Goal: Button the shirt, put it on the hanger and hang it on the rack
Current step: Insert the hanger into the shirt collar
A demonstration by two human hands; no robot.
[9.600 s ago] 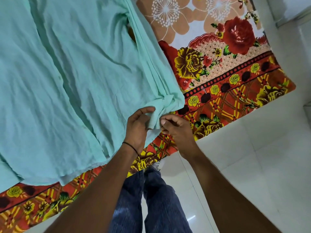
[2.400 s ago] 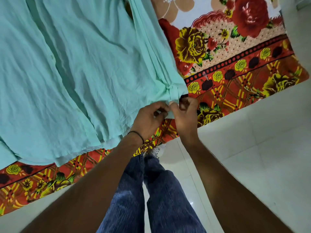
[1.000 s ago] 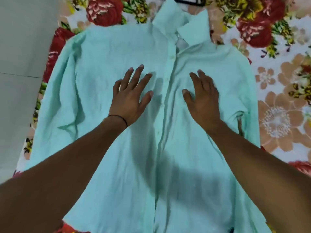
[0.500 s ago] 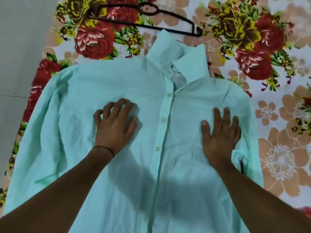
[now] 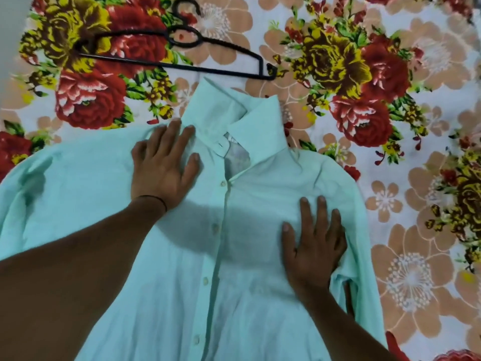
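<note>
A mint-green shirt point(image 5: 86, 199) lies flat, front up, on a floral bedsheet, collar pointing away from me. Its placket shows several buttons done up; the collar button looks undone. My left hand point(image 5: 162, 165) presses flat, fingers spread, on the shirt's upper left chest beside the collar. My right hand point(image 5: 316, 246) lies flat on the right chest near the sleeve. A black wire hanger point(image 5: 182, 65) rests on the sheet just beyond the collar, hook pointing away. No rack is in view.
The floral bedsheet point(image 5: 390, 126), with red and yellow roses, covers the whole surface around the shirt. A strip of pale floor point(image 5: 10, 35) shows at the far left edge.
Earlier both hands pinched the shirt's hem at the bed edge. Since then I face the shirt's front; in the last half second my left hand slid up toward the collar and the hanger came fully into view.
</note>
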